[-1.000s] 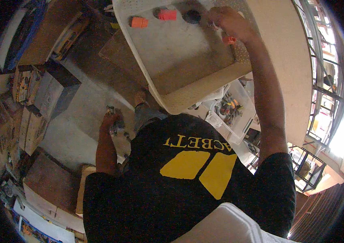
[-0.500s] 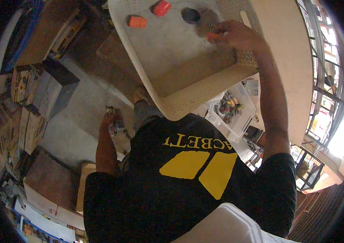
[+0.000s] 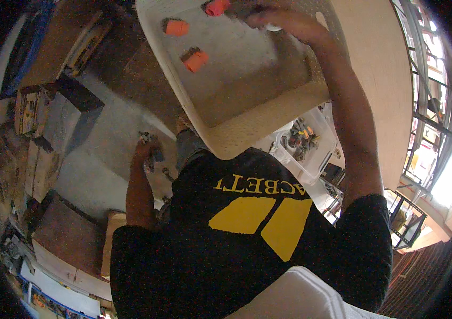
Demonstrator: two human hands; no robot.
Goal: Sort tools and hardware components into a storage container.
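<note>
A cream perforated plastic basket [image 3: 268,119] fills the upper middle of the view, at chest height. Three small orange cylinders lie on its floor: one [image 3: 176,27] at the left, one [image 3: 196,60] nearer the middle, one [image 3: 216,7] at the top edge. My right hand [image 3: 284,21] reaches into the far part of the basket, fingers curled over a small white piece [image 3: 274,27]. My left hand [image 3: 146,151] hangs low by my side, closed on a small dark metal object [image 3: 155,155] above the concrete floor.
A clear plastic tub [image 3: 303,143] of mixed small parts stands below the basket's right corner. A pale wooden board [image 3: 380,80] runs along the right. Wooden blocks and boxes [image 3: 40,138] line the floor at left. A metal rack [image 3: 407,218] stands at lower right.
My right hand has moved from the basket's right side toward its far edge. A third orange cylinder now lies mid-basket, and the dark round piece is no longer seen. The left hand has stayed put.
</note>
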